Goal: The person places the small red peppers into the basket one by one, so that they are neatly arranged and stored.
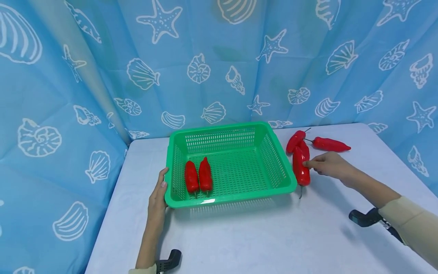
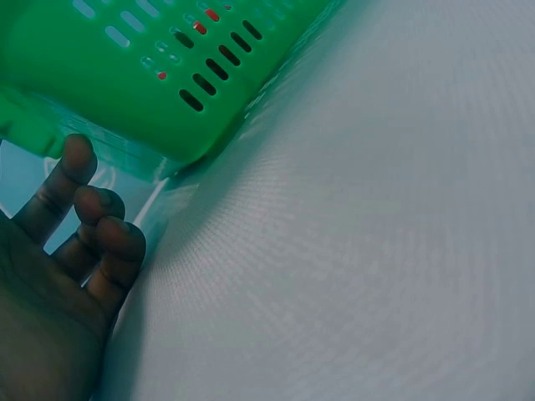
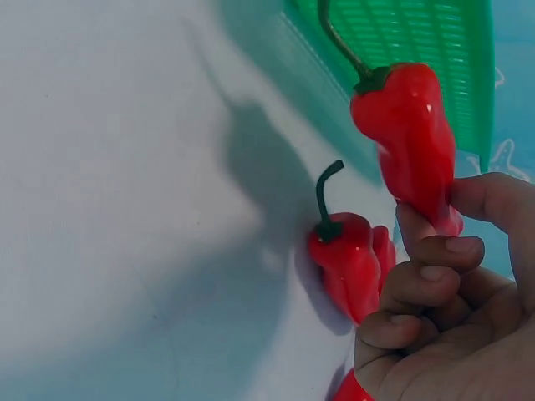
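Observation:
My right hand point(image 1: 330, 165) pinches a long red pepper point(image 1: 301, 169) between thumb and finger, just right of the basket. In the right wrist view that pepper point(image 3: 410, 134) hangs above the white surface, its green stem pointing away from the fingers. Beneath it lies another red pepper point(image 3: 347, 263), partly hidden by the hand. My left hand point(image 1: 158, 198) rests against the left rim of the green basket point(image 1: 232, 196), and its lower fingers point(image 2: 117, 242) are loosely bent. Inside the basket, two red peppers point(image 1: 205, 175) lie side by side at the left.
Behind the held pepper lie a red pepper point(image 1: 295, 141) with a dark stem and one more, partly covered. A separate pepper point(image 1: 330, 144) lies farther right. The white table point(image 1: 246, 239) ends at a blue curtain point(image 1: 212, 68) printed with shells.

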A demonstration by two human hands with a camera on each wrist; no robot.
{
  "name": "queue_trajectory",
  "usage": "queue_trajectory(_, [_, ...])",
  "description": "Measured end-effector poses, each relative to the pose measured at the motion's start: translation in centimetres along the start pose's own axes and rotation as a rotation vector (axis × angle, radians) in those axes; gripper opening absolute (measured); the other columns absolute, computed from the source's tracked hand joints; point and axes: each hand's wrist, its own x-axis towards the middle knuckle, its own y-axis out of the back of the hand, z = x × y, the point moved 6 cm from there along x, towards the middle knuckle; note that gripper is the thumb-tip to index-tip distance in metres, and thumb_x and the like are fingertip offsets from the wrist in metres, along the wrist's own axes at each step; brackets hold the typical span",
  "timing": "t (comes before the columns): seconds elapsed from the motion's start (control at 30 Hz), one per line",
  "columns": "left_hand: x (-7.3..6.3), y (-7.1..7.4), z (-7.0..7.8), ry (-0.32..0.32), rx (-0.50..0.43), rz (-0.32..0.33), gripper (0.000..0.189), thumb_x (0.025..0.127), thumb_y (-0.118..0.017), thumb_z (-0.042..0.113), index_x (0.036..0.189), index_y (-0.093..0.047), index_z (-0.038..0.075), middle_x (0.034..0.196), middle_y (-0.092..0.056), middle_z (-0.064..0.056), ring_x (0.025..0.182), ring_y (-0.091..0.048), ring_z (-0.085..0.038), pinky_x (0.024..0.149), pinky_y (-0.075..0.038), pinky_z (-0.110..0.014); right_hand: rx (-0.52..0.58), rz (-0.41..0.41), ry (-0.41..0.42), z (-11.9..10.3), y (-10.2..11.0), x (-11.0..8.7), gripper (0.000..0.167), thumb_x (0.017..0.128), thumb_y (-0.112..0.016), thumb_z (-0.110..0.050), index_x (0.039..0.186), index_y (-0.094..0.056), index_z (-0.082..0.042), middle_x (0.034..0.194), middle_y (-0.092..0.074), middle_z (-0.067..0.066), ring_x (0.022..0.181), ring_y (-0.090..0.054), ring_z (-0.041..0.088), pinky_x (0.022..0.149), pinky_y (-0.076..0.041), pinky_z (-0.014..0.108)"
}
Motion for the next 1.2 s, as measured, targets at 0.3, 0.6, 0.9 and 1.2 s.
queue_trajectory(0.3, [0.0, 0.0, 0.1, -0.013, -0.002, -0.003, 0.047, 0.103, -0.03, 0.061, 0.15, -0.036, 0.052, 0.152, -0.042, 0.011, 0.118, -0.051, -0.02, 0.084, -0.047, -0.038, 0.04, -0.011, 0.05, -0.3, 1.4, -0.4, 0.068, 0.083, -0.081, -0.036, 0.128, -0.057, 0.009, 0.12, -0.058, 0.027, 0.105, -0.055, 0.038, 0.077, -0.057, 0.043])
queue_trajectory(0.6, [0.1, -0.1, 0.0, -0.016, 0.002, -0.006, 0.048, 0.105, -0.031, 0.057, 0.152, -0.037, 0.046, 0.153, -0.042, 0.006, 0.112, -0.052, -0.023, 0.08, -0.046, -0.035, 0.062, -0.011, 0.072, -0.6, 1.8, -0.8, 0.066, 0.084, -0.081, -0.034, 0.127, -0.056, 0.009, 0.122, -0.057, 0.027, 0.107, -0.055, 0.039, 0.08, -0.057, 0.045])
queue_trajectory(0.9, [0.3, 0.0, 0.2, -0.033, 0.008, -0.004, 0.049, 0.104, -0.031, 0.06, 0.15, -0.038, 0.048, 0.15, -0.044, 0.007, 0.108, -0.052, -0.023, 0.076, -0.046, -0.034, 0.094, -0.013, 0.088, -1.1, 2.1, -1.1, 0.068, 0.085, -0.081, -0.034, 0.13, -0.055, 0.009, 0.125, -0.056, 0.025, 0.108, -0.055, 0.037, 0.078, -0.057, 0.042])
queue_trajectory(1.2, [0.1, 0.1, 0.0, -0.021, -0.004, -0.006, 0.047, 0.103, -0.03, 0.061, 0.149, -0.038, 0.051, 0.147, -0.047, 0.006, 0.105, -0.053, -0.022, 0.077, -0.047, -0.035, 0.11, -0.006, 0.077, -1.7, 2.1, -1.3, 0.069, 0.085, -0.081, -0.034, 0.13, -0.052, 0.009, 0.128, -0.053, 0.026, 0.108, -0.055, 0.037, 0.077, -0.057, 0.04])
